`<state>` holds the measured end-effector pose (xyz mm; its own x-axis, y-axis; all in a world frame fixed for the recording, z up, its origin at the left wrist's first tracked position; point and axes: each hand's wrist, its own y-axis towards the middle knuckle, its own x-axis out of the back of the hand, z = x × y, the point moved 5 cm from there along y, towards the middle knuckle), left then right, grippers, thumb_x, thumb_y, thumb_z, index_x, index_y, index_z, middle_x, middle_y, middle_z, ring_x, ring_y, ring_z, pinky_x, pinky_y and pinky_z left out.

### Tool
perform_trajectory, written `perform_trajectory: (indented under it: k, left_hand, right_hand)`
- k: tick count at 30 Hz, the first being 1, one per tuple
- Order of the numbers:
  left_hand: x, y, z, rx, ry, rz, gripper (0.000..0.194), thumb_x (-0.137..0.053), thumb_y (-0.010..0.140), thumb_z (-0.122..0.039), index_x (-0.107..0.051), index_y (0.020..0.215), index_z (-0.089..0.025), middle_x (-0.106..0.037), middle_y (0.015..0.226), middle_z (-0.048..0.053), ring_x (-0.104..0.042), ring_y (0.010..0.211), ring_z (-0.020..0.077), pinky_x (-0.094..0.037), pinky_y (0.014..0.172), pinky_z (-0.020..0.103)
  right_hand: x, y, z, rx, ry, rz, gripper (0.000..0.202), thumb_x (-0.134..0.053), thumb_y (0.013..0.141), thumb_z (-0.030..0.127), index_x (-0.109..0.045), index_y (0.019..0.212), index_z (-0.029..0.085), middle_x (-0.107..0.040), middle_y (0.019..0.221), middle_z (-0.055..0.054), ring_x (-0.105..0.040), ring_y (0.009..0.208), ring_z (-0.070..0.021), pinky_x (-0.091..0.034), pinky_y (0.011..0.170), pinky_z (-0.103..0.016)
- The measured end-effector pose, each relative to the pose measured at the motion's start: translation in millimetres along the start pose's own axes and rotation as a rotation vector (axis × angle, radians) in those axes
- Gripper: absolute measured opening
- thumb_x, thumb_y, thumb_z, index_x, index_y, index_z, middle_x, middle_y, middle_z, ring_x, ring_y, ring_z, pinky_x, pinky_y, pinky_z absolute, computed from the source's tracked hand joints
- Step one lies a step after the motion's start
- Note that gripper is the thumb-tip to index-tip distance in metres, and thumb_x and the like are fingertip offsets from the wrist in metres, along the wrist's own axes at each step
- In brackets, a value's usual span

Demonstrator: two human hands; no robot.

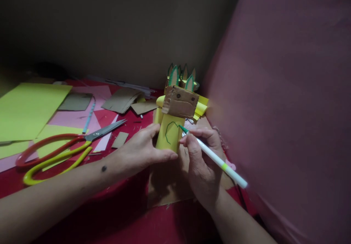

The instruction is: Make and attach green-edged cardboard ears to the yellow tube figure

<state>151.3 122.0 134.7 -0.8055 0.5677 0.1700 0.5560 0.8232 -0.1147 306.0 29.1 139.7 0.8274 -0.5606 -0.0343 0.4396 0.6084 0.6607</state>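
A yellow paper figure (170, 134) stands upright near the middle, with a brown cardboard box-shaped piece (182, 103) at its top. Pointed cardboard spikes (173, 76) edged in green rise behind that piece. My left hand (146, 145) is closed round the lower left of the yellow body, its thumb across the front. Between the fingers of my right hand (204, 156) is a white felt-tip pen (219, 161) with a green tip. The tip touches the yellow front, at the end of a curved green line (166, 130).
Red-and-yellow-handled scissors (87, 137) lie open at left, beside yellow paper (30, 109), pink paper (74, 118) and cardboard scraps (120, 99). A cardboard sheet (170, 185) lies under the figure on the red surface (120, 207). A pink wall-like surface (287, 90) rises close on the right.
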Motion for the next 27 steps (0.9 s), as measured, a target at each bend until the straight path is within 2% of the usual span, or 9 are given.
perform_trajectory:
  k: [3,8,13,19,27]
  left_hand:
    - [-0.2,-3.7,-1.3,0.012,-0.001,-0.008,0.057,-0.095,0.066,-0.050,-0.079,0.115,-0.025,-0.089,0.114,0.007,-0.084,0.113,0.0386,-0.066,0.093,0.045]
    - [-1.6,-1.4,-3.8,-0.009,-0.023,0.008,0.061,-0.097,0.062,-0.047,-0.082,0.117,-0.025,-0.090,0.118,0.008,-0.085,0.115,0.0403,-0.069,0.095,0.045]
    - [-2.5,1.2,0.5,-0.015,-0.060,0.030,0.063,-0.098,0.065,-0.046,-0.082,0.123,-0.025,-0.091,0.122,0.009,-0.085,0.118,0.0409,-0.071,0.094,0.046]
    - [-3.6,-0.2,3.0,0.008,-0.092,0.050,0.068,-0.102,0.064,-0.046,-0.080,0.124,-0.024,-0.091,0.127,0.010,-0.085,0.124,0.0414,-0.071,0.100,0.046]
    - [-3.2,0.6,9.5,0.034,-0.111,0.048,0.071,-0.104,0.064,-0.048,-0.079,0.125,-0.022,-0.091,0.126,0.012,-0.086,0.120,0.0423,-0.071,0.096,0.046]
  right_hand:
    - [-0.4,-0.1,-0.4,0.001,0.025,-0.003,0.013,-0.075,0.108,0.018,-0.072,0.112,0.030,-0.075,0.089,0.006,-0.073,0.076,-0.0136,-0.060,0.070,-0.026]
    - [-2.2,0.3,-4.0,-0.025,0.074,-0.008,0.014,-0.073,0.110,0.017,-0.071,0.112,0.030,-0.074,0.092,0.006,-0.073,0.078,-0.0137,-0.061,0.074,-0.028]
    - [-3.8,0.7,-5.8,-0.045,0.134,-0.033,0.014,-0.074,0.111,0.016,-0.072,0.114,0.030,-0.073,0.095,0.006,-0.078,0.078,-0.0128,-0.064,0.073,-0.027]
    - [-3.8,1.7,-3.6,-0.054,0.111,-0.041,0.011,-0.073,0.111,0.018,-0.071,0.111,0.029,-0.072,0.093,0.007,-0.078,0.076,-0.0126,-0.064,0.071,-0.027]
    - [-1.8,4.2,-4.2,-0.076,0.050,-0.030,0.007,-0.071,0.111,0.022,-0.069,0.110,0.028,-0.073,0.087,0.006,-0.074,0.076,-0.0159,-0.062,0.073,-0.033]
